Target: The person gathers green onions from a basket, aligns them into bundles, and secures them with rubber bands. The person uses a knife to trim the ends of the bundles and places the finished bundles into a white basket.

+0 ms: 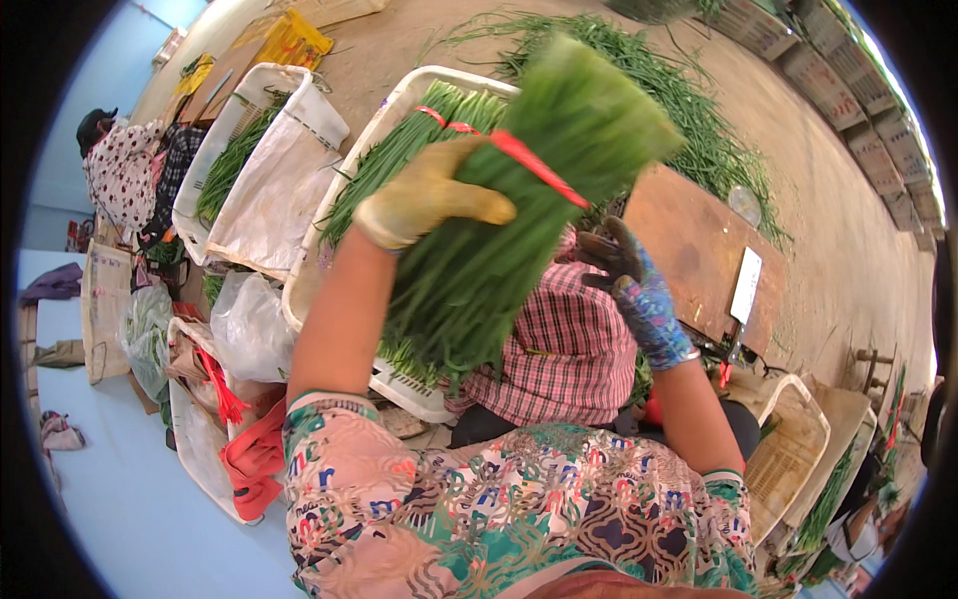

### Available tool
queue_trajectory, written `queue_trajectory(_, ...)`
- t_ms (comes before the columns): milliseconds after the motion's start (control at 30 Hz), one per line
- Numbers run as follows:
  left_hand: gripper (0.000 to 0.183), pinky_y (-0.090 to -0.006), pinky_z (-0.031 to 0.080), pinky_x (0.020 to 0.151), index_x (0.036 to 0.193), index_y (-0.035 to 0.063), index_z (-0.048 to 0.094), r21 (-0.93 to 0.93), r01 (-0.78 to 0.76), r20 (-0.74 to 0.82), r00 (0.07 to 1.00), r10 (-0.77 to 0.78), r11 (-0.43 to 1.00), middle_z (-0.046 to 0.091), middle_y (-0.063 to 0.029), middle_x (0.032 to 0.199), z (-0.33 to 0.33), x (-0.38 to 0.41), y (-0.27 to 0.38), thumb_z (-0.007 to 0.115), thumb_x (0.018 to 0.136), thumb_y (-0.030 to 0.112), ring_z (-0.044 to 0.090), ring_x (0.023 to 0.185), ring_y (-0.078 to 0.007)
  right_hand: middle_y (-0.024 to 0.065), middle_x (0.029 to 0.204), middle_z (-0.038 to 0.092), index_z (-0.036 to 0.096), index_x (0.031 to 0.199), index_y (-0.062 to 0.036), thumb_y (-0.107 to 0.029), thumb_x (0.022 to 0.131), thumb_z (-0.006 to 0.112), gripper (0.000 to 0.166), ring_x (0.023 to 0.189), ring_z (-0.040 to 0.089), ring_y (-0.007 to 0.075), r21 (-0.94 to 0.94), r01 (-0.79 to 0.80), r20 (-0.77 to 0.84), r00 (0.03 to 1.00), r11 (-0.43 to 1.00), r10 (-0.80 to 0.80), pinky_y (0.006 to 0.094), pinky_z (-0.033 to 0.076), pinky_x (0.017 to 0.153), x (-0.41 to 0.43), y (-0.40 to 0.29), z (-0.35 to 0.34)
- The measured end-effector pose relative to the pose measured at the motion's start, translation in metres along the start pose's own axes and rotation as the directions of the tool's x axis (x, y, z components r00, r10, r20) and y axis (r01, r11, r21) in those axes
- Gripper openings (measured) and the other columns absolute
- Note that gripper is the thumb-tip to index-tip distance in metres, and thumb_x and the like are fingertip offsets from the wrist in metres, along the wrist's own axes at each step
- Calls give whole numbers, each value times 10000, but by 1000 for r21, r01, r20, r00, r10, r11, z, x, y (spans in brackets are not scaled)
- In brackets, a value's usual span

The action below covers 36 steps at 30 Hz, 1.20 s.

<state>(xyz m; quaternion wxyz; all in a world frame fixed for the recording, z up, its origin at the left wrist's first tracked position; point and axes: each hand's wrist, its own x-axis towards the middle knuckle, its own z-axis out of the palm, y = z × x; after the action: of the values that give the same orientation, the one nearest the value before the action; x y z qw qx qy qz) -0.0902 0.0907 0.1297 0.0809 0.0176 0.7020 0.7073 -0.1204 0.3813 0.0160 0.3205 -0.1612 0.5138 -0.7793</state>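
Note:
My left hand (430, 195), in a yellowish work glove, holds a large bundle of green garlic chives (486, 247) bound by a red band (539, 168). The bundle is slanted and its cut end is blurred. Its lower leaves hang over a white plastic crate (299, 299), where more chive bundles (419, 142) with red bands lie. My right hand (636, 292), in a blue patterned glove with dark fingers, is right of the bundle, its fingers apart and nothing in them. Pink plaid cloth (572, 337) covers my lap.
A cleaver (743, 292) lies on a brown board (673, 247) at the right. Loose chives (696, 120) are heaped on the floor beyond. Another white crate (194, 217) with greens stands left, near a seated person (123, 172). Stacked boxes (823, 90) are at the upper right.

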Motion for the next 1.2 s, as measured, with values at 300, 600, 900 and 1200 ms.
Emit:
queue_trajectory(300,582,-317,470,866,1148,-43,578,284,-69,191,981,14,956,654,-149,1045,45,77,-44,685,810,419,609,969,-218,98,1380,454,388,1379,-100,-482,774,714,785,1262,440,300,419,-67,-75,991,906,109,489,367,1056,15,42,-7)
queue_trajectory(600,392,-286,499,805,1128,51,576,-463,163,-34,979,-201,871,679,-46,1019,24,145,-184,513,954,397,617,925,-122,97,1360,476,399,1371,-103,-497,777,696,772,1226,470,317,597,33,-226,966,801,129,496,411,1022,-10,42,-37)
queue_trajectory(900,654,-284,391,943,1232,9,522,-607,289,-117,889,-443,740,563,-80,1185,57,160,-277,447,922,581,508,1070,-157,82,1362,471,403,1370,-115,-487,766,714,774,1234,461,313,530,23,-263,955,848,139,491,407,1029,-27,34,-54)
queue_trajectory(1200,736,-327,390,974,1310,-53,461,308,424,-397,871,-290,852,576,-196,1220,49,160,-274,459,921,572,525,1146,-222,88,1364,472,412,1367,-113,-421,797,709,713,1232,466,315,582,18,-208,970,813,127,489,403,1032,-30,38,-58)
